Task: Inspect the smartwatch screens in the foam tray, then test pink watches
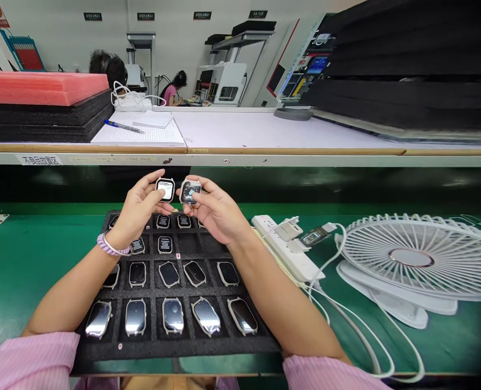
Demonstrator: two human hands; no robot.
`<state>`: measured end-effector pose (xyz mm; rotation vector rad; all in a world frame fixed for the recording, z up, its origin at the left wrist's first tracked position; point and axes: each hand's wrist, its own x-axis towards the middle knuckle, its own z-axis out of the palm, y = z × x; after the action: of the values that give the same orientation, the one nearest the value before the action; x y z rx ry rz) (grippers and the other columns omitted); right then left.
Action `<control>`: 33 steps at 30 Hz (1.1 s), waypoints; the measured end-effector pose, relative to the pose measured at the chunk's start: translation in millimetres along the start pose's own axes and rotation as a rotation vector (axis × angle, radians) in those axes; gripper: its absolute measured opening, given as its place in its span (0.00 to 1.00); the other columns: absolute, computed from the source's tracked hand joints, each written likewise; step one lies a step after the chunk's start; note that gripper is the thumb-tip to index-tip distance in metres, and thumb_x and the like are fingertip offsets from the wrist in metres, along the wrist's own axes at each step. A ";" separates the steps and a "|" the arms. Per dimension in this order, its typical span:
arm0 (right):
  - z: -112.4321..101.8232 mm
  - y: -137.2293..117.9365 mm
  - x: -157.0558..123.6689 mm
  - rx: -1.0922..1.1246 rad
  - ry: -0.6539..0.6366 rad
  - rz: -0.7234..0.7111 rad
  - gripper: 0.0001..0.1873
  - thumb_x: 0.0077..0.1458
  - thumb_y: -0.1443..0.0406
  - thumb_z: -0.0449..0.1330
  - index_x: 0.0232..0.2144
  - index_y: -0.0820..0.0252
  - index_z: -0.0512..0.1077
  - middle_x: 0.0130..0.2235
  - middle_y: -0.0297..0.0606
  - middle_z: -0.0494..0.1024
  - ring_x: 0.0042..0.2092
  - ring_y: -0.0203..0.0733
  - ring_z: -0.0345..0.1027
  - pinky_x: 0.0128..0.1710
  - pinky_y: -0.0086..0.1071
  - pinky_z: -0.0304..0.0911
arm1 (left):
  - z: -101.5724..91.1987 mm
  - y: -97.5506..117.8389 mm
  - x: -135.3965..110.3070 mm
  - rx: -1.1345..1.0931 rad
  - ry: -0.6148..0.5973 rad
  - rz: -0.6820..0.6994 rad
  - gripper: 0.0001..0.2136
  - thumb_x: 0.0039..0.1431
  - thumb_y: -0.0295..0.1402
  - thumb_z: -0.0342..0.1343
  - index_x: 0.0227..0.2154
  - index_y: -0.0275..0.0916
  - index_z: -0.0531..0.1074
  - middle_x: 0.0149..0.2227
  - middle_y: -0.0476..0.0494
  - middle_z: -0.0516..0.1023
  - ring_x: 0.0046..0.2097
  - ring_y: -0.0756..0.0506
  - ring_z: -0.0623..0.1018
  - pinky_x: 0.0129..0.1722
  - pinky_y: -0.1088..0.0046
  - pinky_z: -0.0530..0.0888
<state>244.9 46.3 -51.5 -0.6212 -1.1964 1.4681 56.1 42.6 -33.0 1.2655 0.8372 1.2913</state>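
Note:
My left hand (140, 208) grips a smartwatch body with a lit white screen (166, 189), thumb resting on its face. Beside it, my right hand (216, 212) holds a second watch body with a darker lit screen (189, 192), a fingertip touching the display. Both watches are raised above the far end of a black foam tray (175, 346). The tray's pockets hold several more watch bodies with dark screens (173, 315). A purple beaded band circles my left wrist.
The tray lies on a green mat (29, 254). A white power strip with plugs and cables (283, 244) and a white desk fan lying face up (411, 257) sit to the right. A shelf above holds a notebook with pen (138, 130), foam stacks and black trays. People work far behind.

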 end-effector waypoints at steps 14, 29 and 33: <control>1.7 2.3 -1.4 -0.089 -0.035 -0.084 0.24 0.51 0.63 0.69 0.50 0.55 0.70 0.39 0.32 0.78 0.29 0.35 0.71 0.31 0.33 0.70 | 0.9 -2.3 -0.2 0.071 -0.062 0.083 0.17 0.52 0.27 0.59 0.46 0.38 0.68 0.39 0.49 0.79 0.27 0.50 0.83 0.29 0.76 0.83; 2.0 3.5 -2.4 -0.158 -0.036 -0.123 0.26 0.51 0.62 0.70 0.51 0.54 0.70 0.40 0.32 0.77 0.30 0.35 0.70 0.31 0.33 0.69 | -0.1 -4.8 -0.5 0.078 -0.091 0.123 0.17 0.52 0.27 0.61 0.46 0.38 0.68 0.41 0.49 0.78 0.27 0.50 0.84 0.29 0.77 0.84; 1.9 3.9 -2.8 -0.191 -0.034 -0.132 0.26 0.51 0.62 0.69 0.52 0.54 0.69 0.39 0.32 0.76 0.30 0.36 0.70 0.32 0.34 0.68 | -0.6 -5.2 -0.8 0.100 -0.092 0.131 0.17 0.53 0.28 0.61 0.46 0.38 0.68 0.43 0.47 0.78 0.28 0.50 0.84 0.29 0.76 0.84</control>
<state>242.5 43.4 -54.9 -0.6352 -1.3885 1.2677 56.5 42.8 -38.2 1.4687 0.7716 1.2963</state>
